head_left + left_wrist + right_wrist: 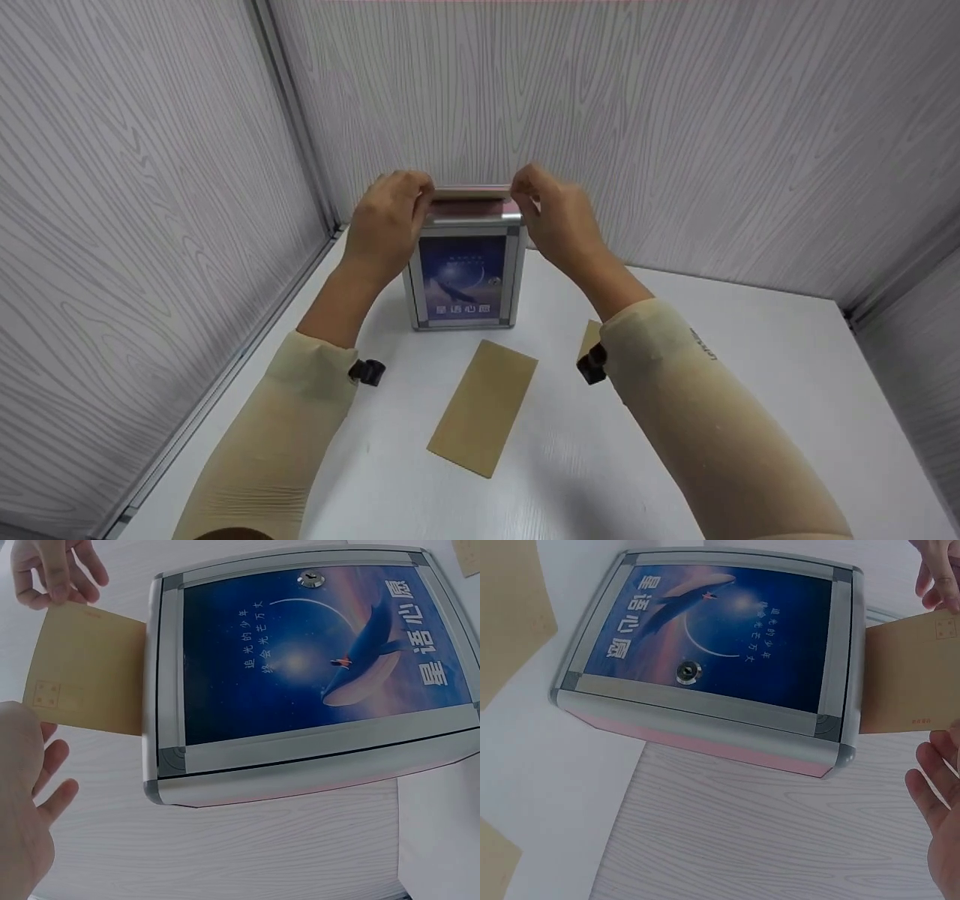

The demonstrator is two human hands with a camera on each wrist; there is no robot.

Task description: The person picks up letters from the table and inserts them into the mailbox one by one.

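Left wrist view: tan rectangular paper envelope [88,667], likely light and creasable, best held by edges, as left hand [24,799] and right hand [55,571] pinch it.

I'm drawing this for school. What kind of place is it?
Probably a booth-like workspace: there's a white tabletop, wood-patterned panels standing around it, and a metal strip running up one corner.

This is a booth [157,225]: wood-grain panels [600,97] (metal-edged) enclose a white tabletop [765,337].
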